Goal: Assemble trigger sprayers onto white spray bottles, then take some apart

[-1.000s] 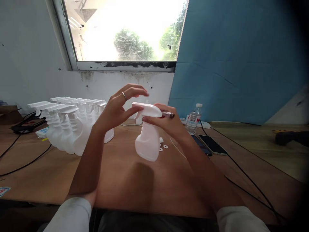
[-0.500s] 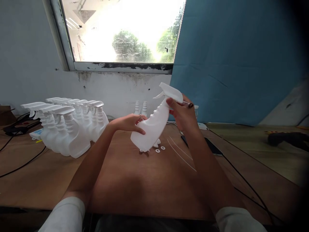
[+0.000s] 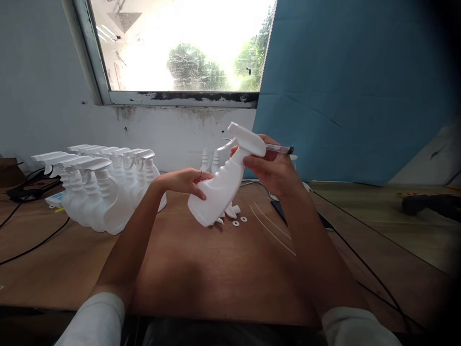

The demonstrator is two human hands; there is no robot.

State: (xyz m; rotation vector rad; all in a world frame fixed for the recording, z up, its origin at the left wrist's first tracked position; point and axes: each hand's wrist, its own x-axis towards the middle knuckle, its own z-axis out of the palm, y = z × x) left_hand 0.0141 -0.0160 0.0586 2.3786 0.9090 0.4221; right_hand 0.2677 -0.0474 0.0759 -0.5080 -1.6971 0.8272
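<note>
A white plastic spray bottle (image 3: 219,191) is held tilted above the table, its trigger head up and pointing left. My left hand (image 3: 184,183) is closed round the lower body, with the thumb on the near face. At the neck, just below the trigger head (image 3: 248,140), the thumb and fingers of my right hand (image 3: 276,172) grip the collar. A pen with a dark end (image 3: 280,149) is also tucked in that hand, sticking out to the right. Some of the right fingers are hidden behind the neck.
Several spray bottles (image 3: 117,204) with heads stand in rows at left. Two bottles (image 3: 215,161) without heads stand behind the held one. Loose trigger parts (image 3: 232,210), small white washers (image 3: 236,223), thin tubes (image 3: 272,230), a phone (image 3: 324,221) and black cables (image 3: 367,266) lie on the table (image 3: 216,278).
The bottle and both hands have shifted a little to the left. My right fingers now sit round the collar below the trigger head, and more of the pen shows.
</note>
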